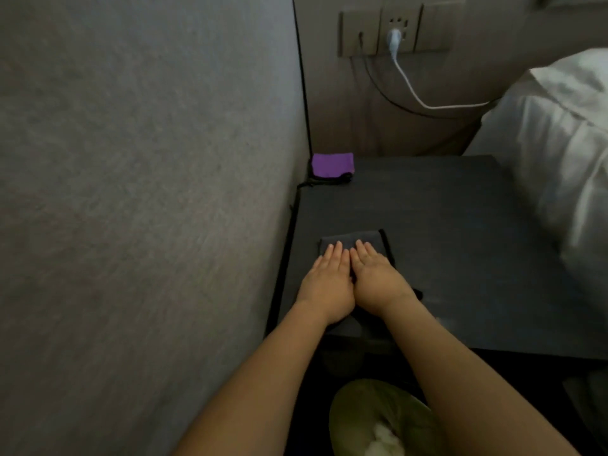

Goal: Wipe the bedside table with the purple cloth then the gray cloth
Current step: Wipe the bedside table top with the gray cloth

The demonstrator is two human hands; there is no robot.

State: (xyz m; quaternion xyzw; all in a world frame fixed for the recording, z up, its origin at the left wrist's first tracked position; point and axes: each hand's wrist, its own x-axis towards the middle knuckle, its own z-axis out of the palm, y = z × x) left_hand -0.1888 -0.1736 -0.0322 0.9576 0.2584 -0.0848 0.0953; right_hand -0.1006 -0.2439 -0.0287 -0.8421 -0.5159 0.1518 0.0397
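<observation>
Both hands, left hand [325,284] and right hand [375,281], lie flat side by side with fingers straight on the folded dark gray cloth with black stitched edging [355,241], a wide, pressing grip that holds nothing pinched, apparently to spread pressure for a wiping stroke. The small folded purple cloth with black edging [332,164] sits at the bench's far left corner against the wall, well apart from the hands, which suggests its pass is finished. The matte black bedside bench [444,241] stands between a gray textured wall [148,192] and a white-sheeted bed [559,143], below a wall socket panel [394,28] with a white charging cable [411,90].
</observation>
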